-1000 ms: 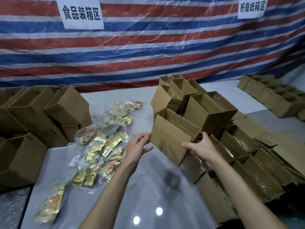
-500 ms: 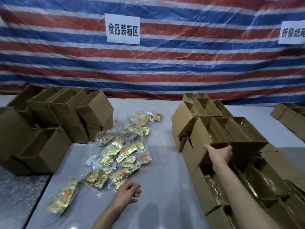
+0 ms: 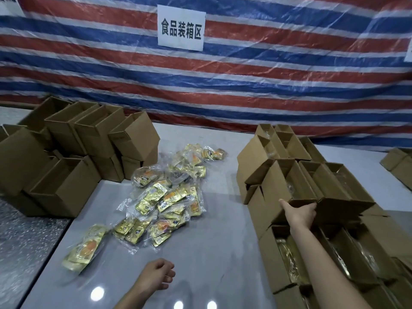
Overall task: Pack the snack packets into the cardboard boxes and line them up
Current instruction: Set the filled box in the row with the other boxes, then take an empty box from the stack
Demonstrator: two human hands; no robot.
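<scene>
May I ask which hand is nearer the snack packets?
Left. The left hand is just short of the snack packets; the right hand grips a cardboard box further right.

Right hand (image 3: 298,214) gripping cardboard box (image 3: 273,195) rim, left hand (image 3: 156,275) loosely curled, snack packets (image 3: 169,197) heaped

My left forearm (image 3: 133,296) and right forearm (image 3: 323,264) are bare along all their visible length, up to the near edge. My left grip (image 3: 156,275) and right grip (image 3: 298,211) are bare hands too; blur hides finer detail.
</scene>
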